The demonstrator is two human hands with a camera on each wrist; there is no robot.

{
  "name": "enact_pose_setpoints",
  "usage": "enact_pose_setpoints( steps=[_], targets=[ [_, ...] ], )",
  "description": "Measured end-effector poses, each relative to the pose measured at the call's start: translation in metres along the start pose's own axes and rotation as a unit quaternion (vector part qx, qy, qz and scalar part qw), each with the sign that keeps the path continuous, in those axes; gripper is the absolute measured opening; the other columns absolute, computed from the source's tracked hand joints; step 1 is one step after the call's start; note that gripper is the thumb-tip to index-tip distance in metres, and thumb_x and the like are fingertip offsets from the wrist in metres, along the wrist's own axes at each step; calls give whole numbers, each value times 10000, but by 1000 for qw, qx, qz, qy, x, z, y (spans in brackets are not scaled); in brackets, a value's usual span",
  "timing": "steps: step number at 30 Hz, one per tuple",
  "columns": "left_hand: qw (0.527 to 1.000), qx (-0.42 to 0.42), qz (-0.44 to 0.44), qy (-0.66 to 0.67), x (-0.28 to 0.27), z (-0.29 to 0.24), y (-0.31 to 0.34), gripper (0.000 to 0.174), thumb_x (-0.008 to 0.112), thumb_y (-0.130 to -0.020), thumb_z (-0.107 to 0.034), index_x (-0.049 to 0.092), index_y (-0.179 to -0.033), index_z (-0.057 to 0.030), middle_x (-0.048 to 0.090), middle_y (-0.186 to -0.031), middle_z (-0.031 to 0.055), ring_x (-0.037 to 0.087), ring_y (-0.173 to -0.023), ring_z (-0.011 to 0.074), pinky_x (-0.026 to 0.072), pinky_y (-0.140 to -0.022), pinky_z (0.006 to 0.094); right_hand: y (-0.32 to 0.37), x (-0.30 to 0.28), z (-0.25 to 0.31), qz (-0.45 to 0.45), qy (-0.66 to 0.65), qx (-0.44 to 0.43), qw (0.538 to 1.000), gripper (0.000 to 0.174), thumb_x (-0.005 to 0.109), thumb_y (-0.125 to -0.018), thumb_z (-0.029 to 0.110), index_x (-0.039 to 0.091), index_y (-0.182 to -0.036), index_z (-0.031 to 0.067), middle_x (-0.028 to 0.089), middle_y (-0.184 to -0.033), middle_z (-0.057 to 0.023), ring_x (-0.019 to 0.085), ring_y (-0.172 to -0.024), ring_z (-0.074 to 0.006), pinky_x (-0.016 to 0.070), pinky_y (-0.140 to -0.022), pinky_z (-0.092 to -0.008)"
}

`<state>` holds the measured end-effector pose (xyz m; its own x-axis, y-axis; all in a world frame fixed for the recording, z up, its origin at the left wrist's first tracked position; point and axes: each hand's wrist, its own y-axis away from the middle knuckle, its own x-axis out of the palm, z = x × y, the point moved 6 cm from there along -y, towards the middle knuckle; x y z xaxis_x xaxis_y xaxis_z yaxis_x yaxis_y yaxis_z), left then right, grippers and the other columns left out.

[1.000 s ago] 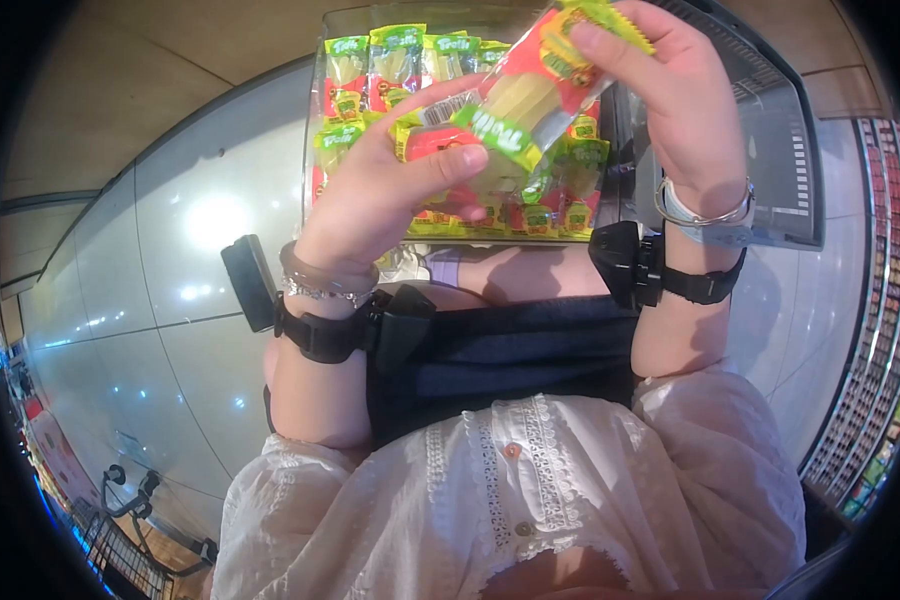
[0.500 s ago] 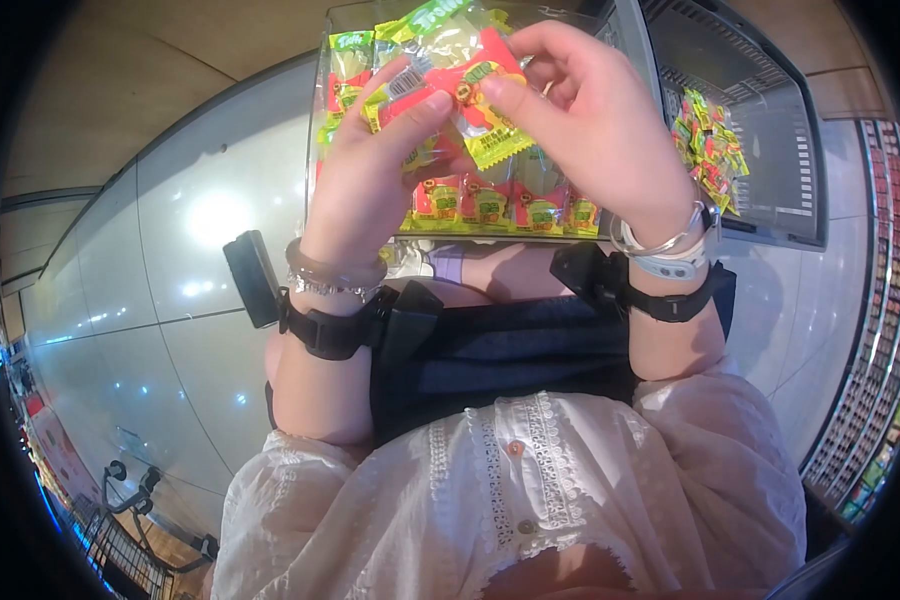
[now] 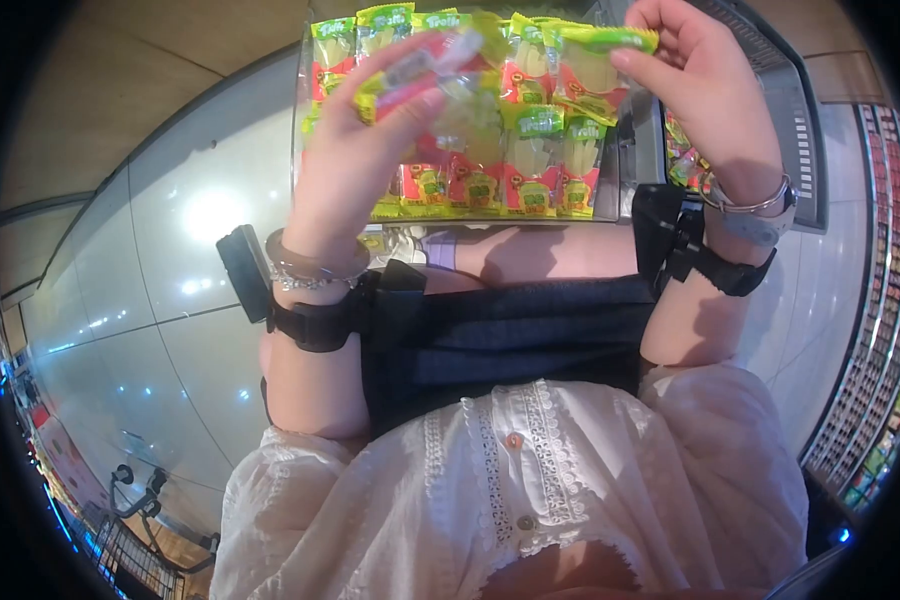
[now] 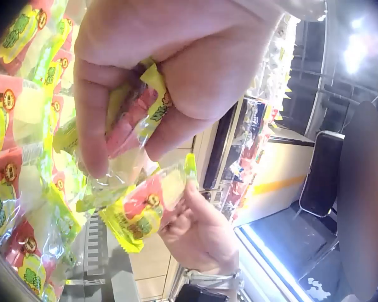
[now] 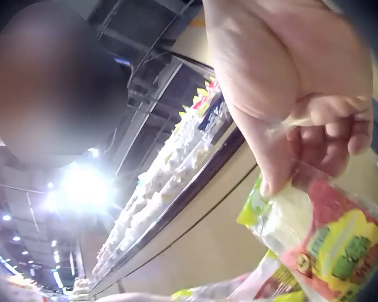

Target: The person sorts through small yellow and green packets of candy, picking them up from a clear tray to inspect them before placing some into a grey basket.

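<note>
My left hand [image 3: 355,150] grips gummy candy packets [image 4: 138,119] above the left part of a clear box [image 3: 500,222]; they are blurred in the head view. Off to the right, my right hand [image 3: 715,100] pinches another candy packet [image 3: 590,75] between thumb and fingers at its green end. The right wrist view shows this packet [image 5: 340,245] with a clear window, red band and yellow-green print. Below the hands, rows of upright Trolli candy packets [image 3: 535,160] fill the box. Part of these rows is hidden behind my left hand.
A grey crate [image 3: 802,130] stands right of the box, with loose candy packets [image 3: 682,160] inside. Stocked shelves [image 3: 850,300] run along the far right. A wire cart [image 3: 135,545] is at lower left on the tiled floor [image 3: 120,330].
Half a second ago both hands were together at one packet over the box. Now they are apart, the right hand further right with a packet, the left still gripping packets.
</note>
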<state>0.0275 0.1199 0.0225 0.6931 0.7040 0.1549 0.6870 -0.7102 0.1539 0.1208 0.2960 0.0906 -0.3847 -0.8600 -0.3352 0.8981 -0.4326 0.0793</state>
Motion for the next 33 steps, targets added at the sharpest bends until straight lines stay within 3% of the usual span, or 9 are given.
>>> enact_pose_setpoints(
  steps=[2,7,10,13,16,22,29,31,33],
  targets=[
    [999,-10,-35,35,-11,1,-2,385,582,-785,-90,493,-1159,-104,550,-915,49,529,-691,93,529,-616,258,0,-9,-11,7,270,-68,960,201,611,-713,104,514,-862,10,513,-679,-88,491,-641,-152,403,-587,-267],
    [998,-10,-51,39,-17,2,-3,400,595,-776,-111,487,-1161,-97,542,-889,41,522,-705,103,531,-624,277,6,7,-13,107,252,-86,958,228,572,-722,7,538,-942,53,539,-762,5,474,-699,-59,376,-603,-184],
    [998,-1,-41,52,-17,0,-2,412,597,-774,-116,478,-1168,-91,542,-895,45,526,-709,110,529,-629,288,13,18,-20,146,317,-57,935,252,586,-667,2,546,-904,81,552,-790,-21,511,-805,-122,378,-751,-242],
    [998,-12,-55,39,-16,-1,-1,389,557,-806,-121,467,-1183,-89,550,-977,51,512,-681,97,499,-636,267,16,25,-36,101,558,2,823,260,565,-646,11,564,-890,104,583,-842,-56,500,-922,-226,216,-953,-439],
    [997,-16,-66,25,-15,-3,1,390,553,-810,-127,460,-1186,-82,552,-978,53,513,-679,99,499,-641,277,17,30,-33,33,654,-79,751,222,562,-658,23,588,-859,114,582,-824,-39,507,-896,-208,222,-957,-459],
    [996,-32,-55,63,-22,0,0,417,555,-811,-132,429,-1201,-59,547,-941,55,512,-692,108,498,-638,287,12,33,-42,89,666,-18,740,101,551,-694,68,615,-764,104,598,-782,-31,522,-855,-213,225,-958,-466],
    [994,-34,29,100,-9,0,2,444,587,-787,-128,432,-1195,-50,546,-963,69,535,-750,126,510,-625,282,-1,36,-23,16,582,-42,812,113,553,-760,123,623,-843,92,615,-813,-31,555,-779,-176,304,-930,-356],
    [992,-26,53,116,-3,-5,5,438,609,-772,-125,459,-1180,-70,559,-945,69,544,-715,120,519,-624,279,-1,28,-4,-79,91,-161,980,152,611,-751,183,612,-788,35,583,-670,-51,515,-580,-118,413,-622,-268],
    [990,-36,99,94,4,-7,9,443,611,-772,-127,455,-1182,-63,567,-963,83,560,-711,129,511,-608,269,1,32,1,-32,85,-127,988,165,620,-750,177,604,-819,27,584,-689,-43,504,-588,-92,411,-578,-240]
  ],
)
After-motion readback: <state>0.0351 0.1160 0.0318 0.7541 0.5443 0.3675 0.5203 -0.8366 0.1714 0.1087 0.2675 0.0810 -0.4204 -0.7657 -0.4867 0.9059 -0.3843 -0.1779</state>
